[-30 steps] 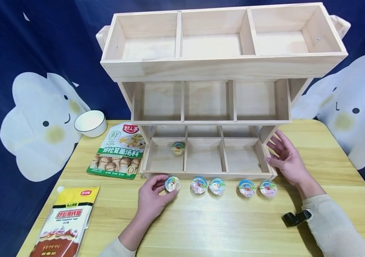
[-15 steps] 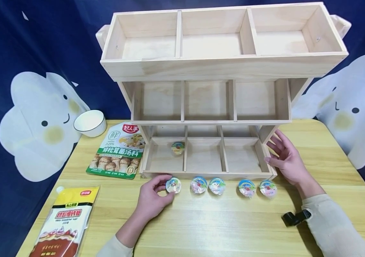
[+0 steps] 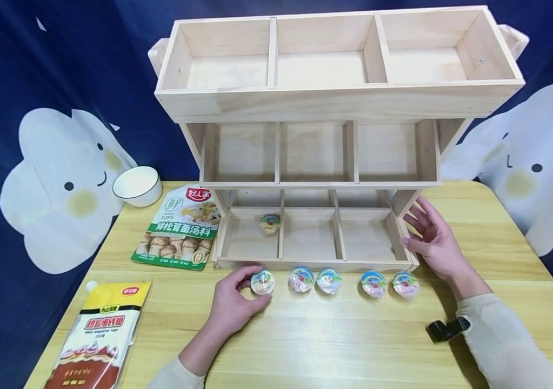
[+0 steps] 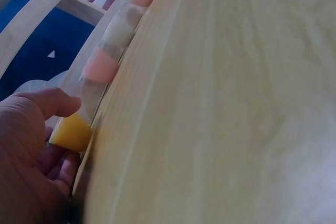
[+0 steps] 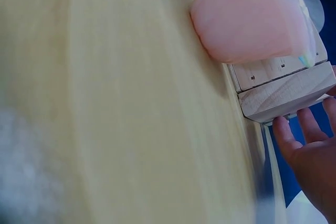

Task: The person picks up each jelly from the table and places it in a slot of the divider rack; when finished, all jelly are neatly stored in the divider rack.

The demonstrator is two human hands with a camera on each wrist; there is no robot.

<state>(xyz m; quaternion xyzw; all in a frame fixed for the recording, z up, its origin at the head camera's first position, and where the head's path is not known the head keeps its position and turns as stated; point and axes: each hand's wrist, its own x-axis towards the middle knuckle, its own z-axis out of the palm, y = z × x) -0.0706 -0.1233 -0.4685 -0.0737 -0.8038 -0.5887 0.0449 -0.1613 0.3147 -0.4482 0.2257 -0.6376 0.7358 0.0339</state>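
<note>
My left hand (image 3: 234, 302) curls its thumb and fingers round a small jelly cup (image 3: 262, 282) on the table, just before the front edge of the wooden shelf (image 3: 315, 266). In the left wrist view this jelly cup (image 4: 73, 132) is yellow, between thumb and fingers. My right hand (image 3: 434, 243) rests against the right side of the shelf's lowest tier, fingers loosely bent. Several more jelly cups stand in a row along the front, among them a pink jelly cup (image 5: 247, 19) large in the right wrist view. Another jelly cup (image 3: 270, 223) sits in the lowest tier's left compartment.
The shelf has three tiers, each divided into three compartments. On the left lie a green-and-white soup packet (image 3: 179, 227) and a yellow-topped sugar bag (image 3: 98, 335). Behind the packet stands a white bowl (image 3: 137, 186). A dark blue curtain (image 3: 62, 32) hangs behind.
The left thumb drew back from the cup half a second ago and is now close against it again. The cup shifted slightly right, then stayed. My right hand has not moved.
</note>
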